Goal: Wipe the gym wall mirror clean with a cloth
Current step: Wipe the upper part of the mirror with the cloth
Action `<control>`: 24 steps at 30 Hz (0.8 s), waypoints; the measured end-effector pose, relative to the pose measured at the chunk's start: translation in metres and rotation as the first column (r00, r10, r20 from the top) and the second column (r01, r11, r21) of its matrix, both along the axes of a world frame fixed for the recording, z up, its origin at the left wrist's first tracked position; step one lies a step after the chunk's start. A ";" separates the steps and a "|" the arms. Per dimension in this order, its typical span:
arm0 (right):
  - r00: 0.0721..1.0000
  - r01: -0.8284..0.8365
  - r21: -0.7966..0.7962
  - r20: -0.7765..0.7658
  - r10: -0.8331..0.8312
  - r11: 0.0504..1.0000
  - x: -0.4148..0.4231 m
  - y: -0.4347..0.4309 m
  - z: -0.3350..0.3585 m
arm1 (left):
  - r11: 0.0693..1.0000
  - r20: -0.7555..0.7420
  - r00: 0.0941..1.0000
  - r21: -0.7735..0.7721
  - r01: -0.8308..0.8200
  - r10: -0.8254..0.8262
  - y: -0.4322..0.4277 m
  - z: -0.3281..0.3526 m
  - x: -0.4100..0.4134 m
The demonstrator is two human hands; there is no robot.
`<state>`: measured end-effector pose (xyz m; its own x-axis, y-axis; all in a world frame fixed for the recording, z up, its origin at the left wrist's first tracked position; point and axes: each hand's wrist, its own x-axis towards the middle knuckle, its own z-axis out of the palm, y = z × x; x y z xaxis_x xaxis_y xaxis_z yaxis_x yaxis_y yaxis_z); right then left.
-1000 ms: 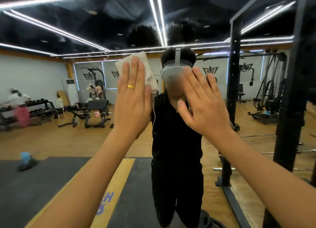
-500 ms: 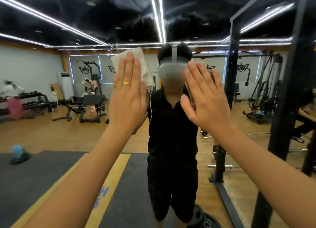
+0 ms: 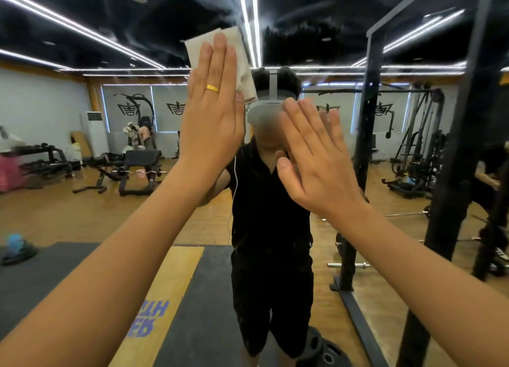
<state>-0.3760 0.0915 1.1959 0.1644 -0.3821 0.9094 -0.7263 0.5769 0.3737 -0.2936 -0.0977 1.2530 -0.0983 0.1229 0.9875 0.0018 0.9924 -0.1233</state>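
Note:
The wall mirror [image 3: 82,215] fills nearly the whole view and reflects the gym and a person in black. My left hand [image 3: 212,119] is flat, fingers straight and together, pressing a beige cloth [image 3: 242,61] against the glass high up at the centre. The cloth sticks out above and to the right of my fingers. My right hand [image 3: 316,157] is spread flat with straight fingers against or very near the mirror, lower and to the right, holding nothing.
A black steel rack post [image 3: 446,201] stands close on the right. Weight plates [image 3: 325,353] lie on the floor at the bottom centre. Benches, a dumbbell rack and cable machines appear in the reflection.
My left hand has slid the cloth upward on the glass. My right hand has dropped slightly relative to it and stays flat.

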 end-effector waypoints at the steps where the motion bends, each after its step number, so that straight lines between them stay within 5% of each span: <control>1: 1.000 -0.012 0.012 0.008 0.012 1.000 0.002 -0.006 -0.001 | 1.000 0.009 1.000 -0.008 -0.005 0.005 -0.002 -0.009 0.002; 6: 0.990 0.141 0.051 -0.014 -0.140 0.989 -0.007 -0.015 -0.012 | 0.999 0.072 0.997 -0.037 -0.022 0.025 -0.016 -0.032 0.012; 13: 0.983 0.180 0.030 -0.039 -0.178 0.983 -0.006 -0.019 -0.010 | 0.999 0.012 1.000 -0.042 -0.025 0.025 -0.016 0.030 0.008; 20: 0.981 0.192 0.035 -0.029 -0.191 0.981 -0.007 -0.019 -0.011 | 0.996 0.094 0.995 -0.084 -0.037 0.045 -0.030 -0.041 0.020; 24: 0.983 0.182 0.038 -0.019 -0.182 0.983 -0.007 -0.019 -0.012 | 0.985 0.141 0.987 -0.168 -0.050 0.074 -0.045 -0.027 0.026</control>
